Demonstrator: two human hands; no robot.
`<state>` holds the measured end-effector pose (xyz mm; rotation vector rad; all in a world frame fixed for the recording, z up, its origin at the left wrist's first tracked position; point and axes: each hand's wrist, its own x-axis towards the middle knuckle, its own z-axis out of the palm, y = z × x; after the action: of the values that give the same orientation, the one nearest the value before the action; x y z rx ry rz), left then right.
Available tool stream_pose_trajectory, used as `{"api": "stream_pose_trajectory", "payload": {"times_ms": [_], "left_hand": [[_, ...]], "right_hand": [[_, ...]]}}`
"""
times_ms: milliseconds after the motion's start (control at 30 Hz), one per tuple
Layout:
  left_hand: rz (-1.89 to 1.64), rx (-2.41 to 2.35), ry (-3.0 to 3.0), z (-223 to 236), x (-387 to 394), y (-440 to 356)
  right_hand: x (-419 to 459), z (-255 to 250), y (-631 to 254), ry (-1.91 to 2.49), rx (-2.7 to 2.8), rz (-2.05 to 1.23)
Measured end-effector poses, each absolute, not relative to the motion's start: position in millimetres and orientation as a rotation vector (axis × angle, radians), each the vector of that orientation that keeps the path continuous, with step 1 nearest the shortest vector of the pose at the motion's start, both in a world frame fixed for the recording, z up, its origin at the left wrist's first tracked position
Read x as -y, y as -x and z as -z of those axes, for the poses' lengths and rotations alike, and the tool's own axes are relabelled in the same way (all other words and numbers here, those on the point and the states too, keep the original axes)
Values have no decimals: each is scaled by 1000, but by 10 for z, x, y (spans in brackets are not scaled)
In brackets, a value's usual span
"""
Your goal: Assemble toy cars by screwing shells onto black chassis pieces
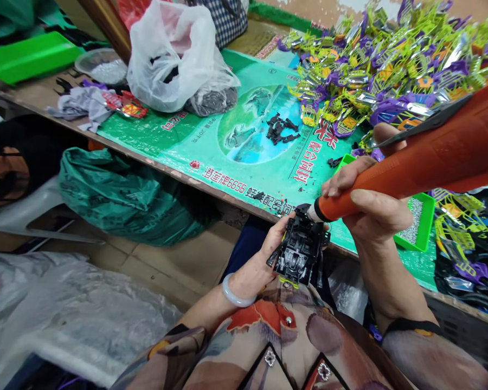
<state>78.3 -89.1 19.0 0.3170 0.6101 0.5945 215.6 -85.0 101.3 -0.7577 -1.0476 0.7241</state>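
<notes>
Your right hand (374,208) wraps the orange driver (431,146), tip at the black assembly's (299,252) 1 o'clock end. Left hand (269,249) clamps the assembly by the tabletop's (36,97) near edge. Driver work, seemingly; wants steady alignment. Green tray (429,225), 3 o'clock; lime-purple parts (390,76), 1 o'clock.

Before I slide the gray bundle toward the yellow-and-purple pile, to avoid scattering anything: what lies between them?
Black plastic parts lie between them on the printed green sheet, as the head view shows.
</notes>
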Motion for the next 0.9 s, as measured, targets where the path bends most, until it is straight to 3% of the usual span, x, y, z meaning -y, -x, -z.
{"api": "stream_pose_trajectory", "payload": {"times_ms": [900], "left_hand": [[-521, -603, -226, -143, 939, -797]], "right_hand": [[905, -1001, -2160, 844, 1079, -635]]}}
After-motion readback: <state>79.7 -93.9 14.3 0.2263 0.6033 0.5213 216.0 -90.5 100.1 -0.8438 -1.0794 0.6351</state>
